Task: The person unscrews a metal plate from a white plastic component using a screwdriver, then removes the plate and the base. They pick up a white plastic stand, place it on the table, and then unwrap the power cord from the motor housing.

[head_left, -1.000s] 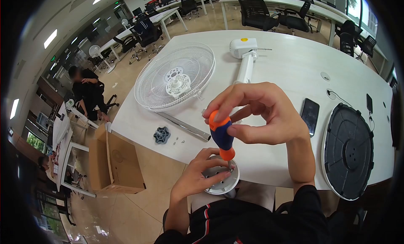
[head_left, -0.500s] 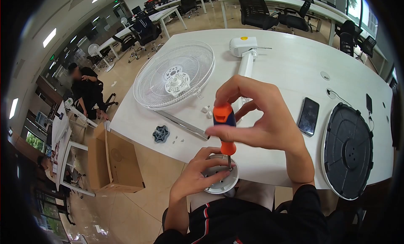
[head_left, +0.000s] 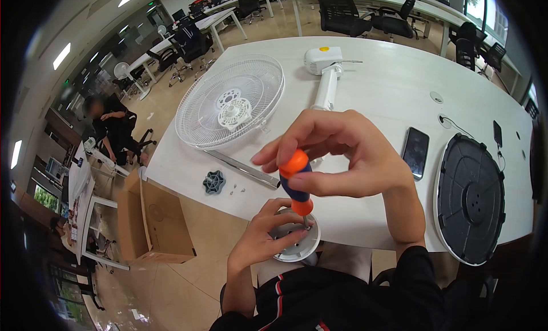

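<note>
My right hand (head_left: 342, 157) grips an orange and blue screwdriver (head_left: 295, 182) by the handle, held nearly upright. Its tip rests in a round white plastic fan part (head_left: 297, 245) at the near table edge, over my lap. My left hand (head_left: 265, 237) holds that part from the left, fingers across its top. A white fan grille (head_left: 228, 103) lies flat on the white table (head_left: 377, 85) beyond, with a metal tube (head_left: 242, 170) beside it.
A white fan motor head on its neck (head_left: 324, 65) lies at the back. A phone (head_left: 415, 151) and a round black fan base (head_left: 471, 197) sit right. A grey knob (head_left: 214, 182) and small screws (head_left: 237, 189) lie left. An open cardboard box (head_left: 154, 220) stands on the floor. A person (head_left: 111, 125) sits far left.
My right hand has turned on the screwdriver handle, fingers shifting around it. The tip stays in the white part, and my left hand keeps its hold.
</note>
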